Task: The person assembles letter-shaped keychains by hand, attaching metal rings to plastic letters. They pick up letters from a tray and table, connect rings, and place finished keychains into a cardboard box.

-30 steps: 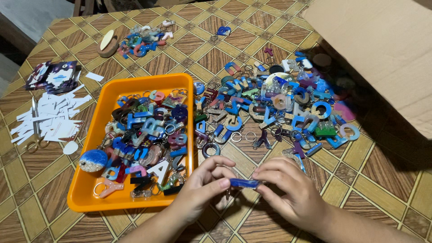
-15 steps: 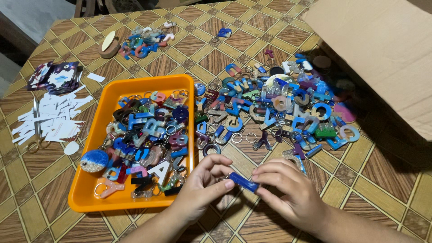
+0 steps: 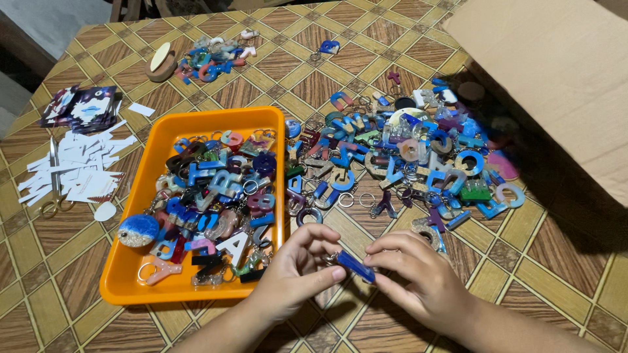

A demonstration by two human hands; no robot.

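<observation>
Both hands, left (image 3: 294, 274) and right (image 3: 418, 281), pinch a blue keychain piece (image 3: 355, 266) just right of the orange tray (image 3: 124, 287); brown cardboard box (image 3: 556, 72) stands beyond.

A: What's hidden near the orange tray (image 3: 124, 287)?
B: Blue keychain piece (image 3: 355, 266), partly covered by fingers of both hands. Cardboard box (image 3: 556, 72), far side from tray, cut off at frame edge.
A: Pile beside tray?
B: Overlapping letters (image 3: 399, 157), many unreadable.
</observation>
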